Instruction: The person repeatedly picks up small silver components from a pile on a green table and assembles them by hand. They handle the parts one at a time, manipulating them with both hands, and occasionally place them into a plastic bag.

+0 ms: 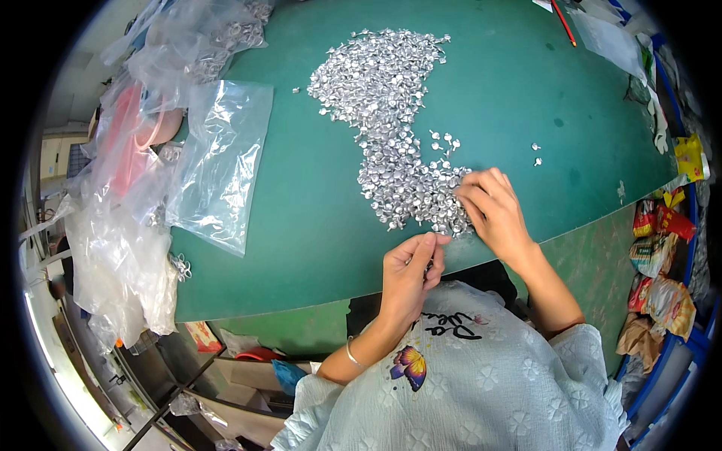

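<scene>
A long heap of small silvery metal pieces (387, 83), each with a rounded head and a thin stem, spreads over the green table (301, 188) and tapers toward me. At the heap's near right end, my right hand (492, 210) has its fingers bent and drawn together against the pieces. What its fingertips hold, if anything, is hidden. Just left of it, by the table's near edge, my left hand (410, 270) is curled closed, thumb against forefinger. A bit of metal shows between its fingers. Several loose pieces (445, 141) lie beside the heap.
A flat clear plastic bag (222, 165) lies on the left. Beyond it, more plastic bags (124, 255) hang over the table's left edge around a pink basket (162, 128). Two stray pieces (536, 153) and a red pencil (564, 22) lie on the right. Colourful packets (662, 255) fill a side shelf.
</scene>
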### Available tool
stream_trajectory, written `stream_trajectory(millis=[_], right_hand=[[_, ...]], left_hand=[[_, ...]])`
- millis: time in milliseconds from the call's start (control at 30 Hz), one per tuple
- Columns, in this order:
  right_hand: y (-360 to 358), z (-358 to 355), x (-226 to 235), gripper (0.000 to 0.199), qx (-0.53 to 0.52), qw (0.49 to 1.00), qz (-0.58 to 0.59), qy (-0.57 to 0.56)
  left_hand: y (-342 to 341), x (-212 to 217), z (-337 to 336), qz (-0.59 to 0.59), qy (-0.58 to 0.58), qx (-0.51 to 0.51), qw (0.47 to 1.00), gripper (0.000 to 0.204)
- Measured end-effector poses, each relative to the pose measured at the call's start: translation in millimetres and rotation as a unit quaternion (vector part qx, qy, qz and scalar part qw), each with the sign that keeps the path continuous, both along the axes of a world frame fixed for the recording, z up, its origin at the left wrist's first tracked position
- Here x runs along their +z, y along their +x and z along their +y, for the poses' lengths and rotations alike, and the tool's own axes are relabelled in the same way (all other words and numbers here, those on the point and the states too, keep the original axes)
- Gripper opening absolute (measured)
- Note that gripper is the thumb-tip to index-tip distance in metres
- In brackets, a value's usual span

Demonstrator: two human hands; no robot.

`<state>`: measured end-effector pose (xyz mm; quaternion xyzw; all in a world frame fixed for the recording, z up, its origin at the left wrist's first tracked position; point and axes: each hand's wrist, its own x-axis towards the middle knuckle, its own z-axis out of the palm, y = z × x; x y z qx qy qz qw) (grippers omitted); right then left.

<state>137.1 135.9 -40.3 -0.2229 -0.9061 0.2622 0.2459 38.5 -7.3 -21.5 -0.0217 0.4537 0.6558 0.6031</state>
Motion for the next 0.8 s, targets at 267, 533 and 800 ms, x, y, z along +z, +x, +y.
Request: stream_trajectory(millis=[267,533,800], right_hand=[[8.3,-9.9,7.3,0.022,-0.086,0.954,0.082,-0.275],[9.9,-27.0,24.4,0.022,0.052,0.884,0.194,-0.423],[7.0,-34.0,39.4,0.021,0.051,0.903,0.195,-0.379]], left_hand=[[-2.1,0.5,-1.2,0.016,-0.009,-0.006,1.0,0.02],[-3.5,10.6,4.2,0.013,0.021,-0.016,1.0,0.019],[-4.3,14.7,-0.9,0.127,0.01,0.002,0.992,0.01]])
